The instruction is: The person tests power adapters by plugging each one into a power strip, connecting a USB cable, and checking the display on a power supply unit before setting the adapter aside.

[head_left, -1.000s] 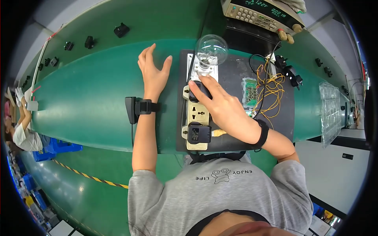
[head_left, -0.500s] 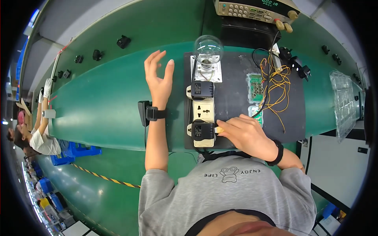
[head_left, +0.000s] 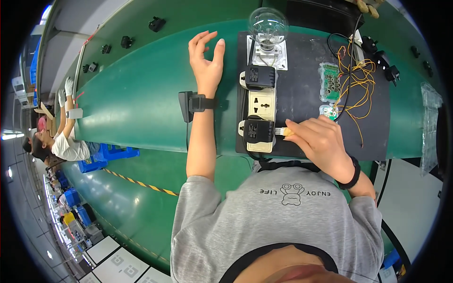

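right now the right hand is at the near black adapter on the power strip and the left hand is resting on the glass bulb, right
Not quite. The head view shows the left hand open over the green table, beside the glass bulb and not touching it. The right hand is at the near black adapter on the power strip.

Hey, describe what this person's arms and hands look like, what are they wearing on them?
Both hands are bare, with no gloves. The left hand has a black strap round the wrist carrying a flat black block, with a thin cord running from it. The right hand has a plain black band at the wrist. Short grey T-shirt sleeves end above the elbows, leaving the forearms uncovered.
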